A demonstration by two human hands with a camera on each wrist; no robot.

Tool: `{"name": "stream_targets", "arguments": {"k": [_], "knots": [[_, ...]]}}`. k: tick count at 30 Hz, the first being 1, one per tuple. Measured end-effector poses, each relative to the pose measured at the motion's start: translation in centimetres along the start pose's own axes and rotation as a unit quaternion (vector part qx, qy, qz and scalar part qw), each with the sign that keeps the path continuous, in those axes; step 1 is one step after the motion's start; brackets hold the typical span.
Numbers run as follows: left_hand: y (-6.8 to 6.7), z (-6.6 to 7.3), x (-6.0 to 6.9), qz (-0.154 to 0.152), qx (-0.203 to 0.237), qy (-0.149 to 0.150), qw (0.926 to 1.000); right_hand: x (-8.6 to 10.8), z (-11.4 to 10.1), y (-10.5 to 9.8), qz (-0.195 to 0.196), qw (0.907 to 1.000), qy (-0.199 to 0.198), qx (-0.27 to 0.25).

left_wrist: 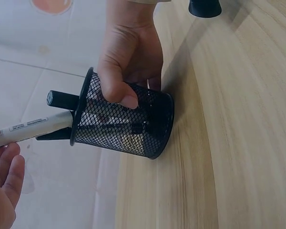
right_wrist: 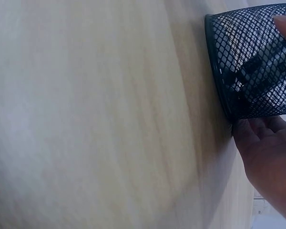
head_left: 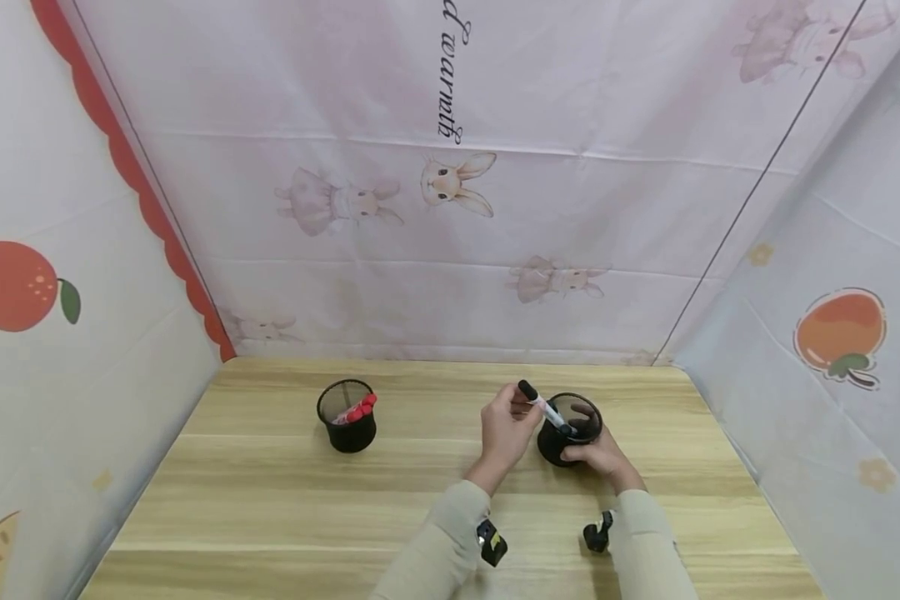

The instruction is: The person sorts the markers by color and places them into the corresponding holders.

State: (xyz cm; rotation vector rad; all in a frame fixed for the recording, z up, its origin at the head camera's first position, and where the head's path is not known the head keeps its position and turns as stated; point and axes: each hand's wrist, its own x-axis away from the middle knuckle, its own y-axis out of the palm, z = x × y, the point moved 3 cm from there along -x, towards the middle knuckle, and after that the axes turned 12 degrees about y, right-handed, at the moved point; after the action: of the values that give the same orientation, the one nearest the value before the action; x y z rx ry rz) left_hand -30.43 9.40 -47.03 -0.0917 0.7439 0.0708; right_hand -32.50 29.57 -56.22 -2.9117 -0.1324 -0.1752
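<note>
My left hand [head_left: 506, 429] pinches a white marker [head_left: 547, 413] with a black end that points up and left. The marker's lower part reaches into the mouth of a black mesh pen holder [left_wrist: 119, 119]. My right hand [head_left: 603, 458] grips that pen holder from the right, its thumb [left_wrist: 119, 90] pressed across the mesh. Beside the held marker, a black cap [left_wrist: 62, 99] pokes out past the rim. Dark pen shapes show dimly through the mesh in the right wrist view. The holder's base stands on the wooden table [head_left: 420, 492].
Further left on the table stands another black mesh pen holder [head_left: 351, 435], with red-capped markers [head_left: 362, 407] leaning in it. Small black devices [head_left: 491, 542] are by both wrists. Printed cloth walls [head_left: 390, 308] enclose the table at the back and sides.
</note>
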Motion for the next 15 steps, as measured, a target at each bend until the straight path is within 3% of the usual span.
{"name": "stream_targets", "arguments": {"k": [15], "knots": [[0.41, 0.01, 0.14, -0.037, -0.015, 0.003, 0.9992, -0.15, 0.08, 0.05, -0.004, 1.0000, 0.002, 0.001]]}}
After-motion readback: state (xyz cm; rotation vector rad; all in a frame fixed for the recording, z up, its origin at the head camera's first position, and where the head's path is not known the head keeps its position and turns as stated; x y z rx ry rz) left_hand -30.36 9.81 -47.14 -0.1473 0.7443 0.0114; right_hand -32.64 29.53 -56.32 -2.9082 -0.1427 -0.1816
